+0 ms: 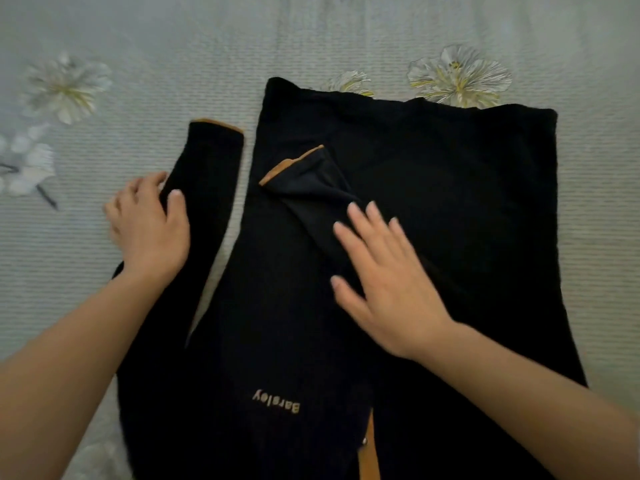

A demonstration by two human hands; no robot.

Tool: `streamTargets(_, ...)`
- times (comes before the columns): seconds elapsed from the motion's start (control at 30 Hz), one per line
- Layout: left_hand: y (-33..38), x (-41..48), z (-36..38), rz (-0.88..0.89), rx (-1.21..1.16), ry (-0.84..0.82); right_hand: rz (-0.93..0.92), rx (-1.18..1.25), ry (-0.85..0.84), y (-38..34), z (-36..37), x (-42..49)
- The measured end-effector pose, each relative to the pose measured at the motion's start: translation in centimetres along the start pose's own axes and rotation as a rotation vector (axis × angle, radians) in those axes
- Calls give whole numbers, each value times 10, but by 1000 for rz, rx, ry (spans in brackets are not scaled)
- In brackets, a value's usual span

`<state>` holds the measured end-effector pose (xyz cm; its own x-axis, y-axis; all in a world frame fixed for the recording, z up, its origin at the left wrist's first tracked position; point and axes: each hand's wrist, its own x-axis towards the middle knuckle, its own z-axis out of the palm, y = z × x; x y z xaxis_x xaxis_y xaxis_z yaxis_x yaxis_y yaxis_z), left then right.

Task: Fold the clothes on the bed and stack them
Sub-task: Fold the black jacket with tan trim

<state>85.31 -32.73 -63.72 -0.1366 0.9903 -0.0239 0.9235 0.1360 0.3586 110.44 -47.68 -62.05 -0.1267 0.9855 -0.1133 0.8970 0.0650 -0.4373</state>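
A black long-sleeved top [450, 209] with tan cuffs and a pale chest logo lies spread flat on the bed, its hem at the far end. One sleeve [311, 188] is folded across the body, and my right hand [384, 278] lies flat on it with fingers spread. The other sleeve [211, 174] stretches out to the left beside the body. My left hand [152, 226] grips this sleeve at its outer edge, thumb on top and fingers curled under the fabric.
The bed is covered by a grey ribbed bedspread [311, 39] printed with pale flowers, such as one flower [460, 76] past the hem. Bare bedspread shows to the left and beyond the top.
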Motion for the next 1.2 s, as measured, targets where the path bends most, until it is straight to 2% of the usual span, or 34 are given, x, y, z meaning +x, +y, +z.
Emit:
streamTargets(0.07,-28,-3,-11,-219,-33,-45,-85,2,-70,-37,24,-9)
streamTargets(0.1,-40,-5,-15,-272,-75,-89,-106,8,-99,-52,36,-12)
streamTargets(0.23,-63,-15,-26,-265,-240,-282,-109,-27,-216,-83,80,-25)
streamTargets(0.3,-66,-19,-30,-208,-261,-304,-95,-119,-223,-84,92,-28)
streamTargets(0.37,-66,-19,-39,-221,-369,-159,-65,-178,-202,-86,95,-30)
streamTargets(0.5,-83,-10,-72,-351,-635,316,-52,-239,-198,-87,96,-31)
streamTargets(0.57,-94,-6,-92,-331,-690,456,-42,-261,-205,-89,95,-31)
streamTargets(0.6,-96,-6,-100,-283,-704,473,-37,-268,-208,-90,95,-31)
streamTargets(0.63,-96,-6,-104,-208,-697,427,-33,-273,-210,-91,94,-31)
streamTargets(0.67,-95,-7,-108,-119,-679,313,-33,-277,-210,-93,95,-31)
streamTargets(0.73,-88,-13,-105,8,-614,-25,-27,-288,-209,-91,94,-32)
streamTargets(0.77,-89,-17,-103,14,-585,-119,-27,-295,-213,-92,94,-32)
streamTargets(0.8,-95,-19,-99,-32,-566,-121,-27,-297,-214,-92,94,-31)
streamTargets(0.9,-118,-17,-93,-340,-472,76,-25,-311,-215,-95,93,-31)
streamTargets(0.97,-131,-16,-88,-523,-580,-50,-27,-315,-218,-95,93,-31)
streamTargets(1.03,-133,-20,-83,-596,-716,-235,-27,-311,-217,-95,93,-31)
streamTargets(1.13,-130,-24,-77,-493,-654,-422,-21,-297,-216,-95,93,-30)
streamTargets(1.2,-127,-23,-73,-486,-588,-488,-26,-295,-212,-94,93,-30)
